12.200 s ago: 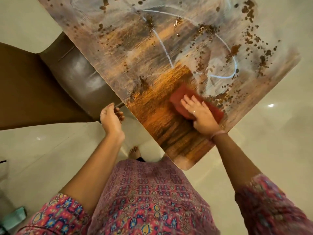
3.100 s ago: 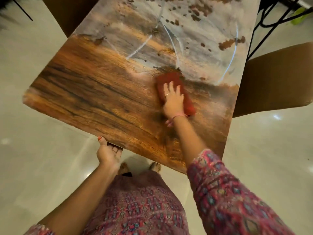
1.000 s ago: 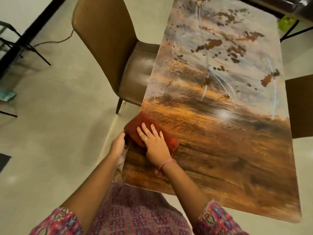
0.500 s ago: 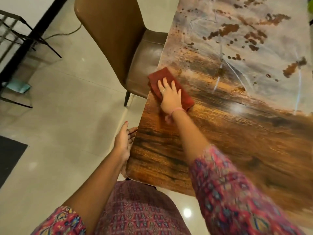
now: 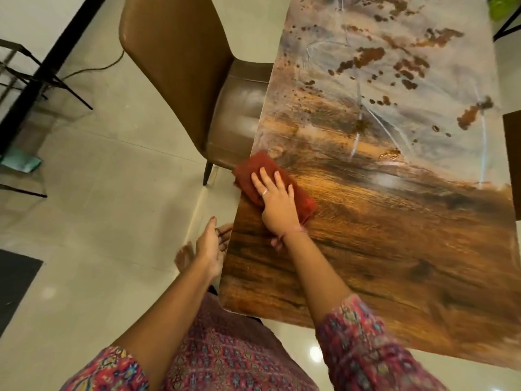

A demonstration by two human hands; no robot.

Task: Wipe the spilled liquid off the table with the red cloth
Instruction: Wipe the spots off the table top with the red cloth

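Observation:
The red cloth [image 5: 253, 170] lies folded at the left edge of the wooden table [image 5: 380, 249], one corner hanging over the edge. My right hand [image 5: 277, 206] presses flat on the cloth, fingers spread. Brown drops and patches of spilled liquid [image 5: 366, 56] dot the pale, glossy far half of the table. My left hand [image 5: 210, 246] holds nothing; its fingers are apart and rest against the table's left edge, below the cloth.
A brown chair [image 5: 183, 69] stands pushed in at the table's left side, its seat just beyond the cloth. Another dark chair edge [image 5: 513, 153] shows at the right. A black metal stand [image 5: 33, 80] and a dark mat [image 5: 14, 283] are on the tiled floor at left.
My right hand has slid the cloth back toward me along the left table edge since half a second ago. My left hand stays at the table edge.

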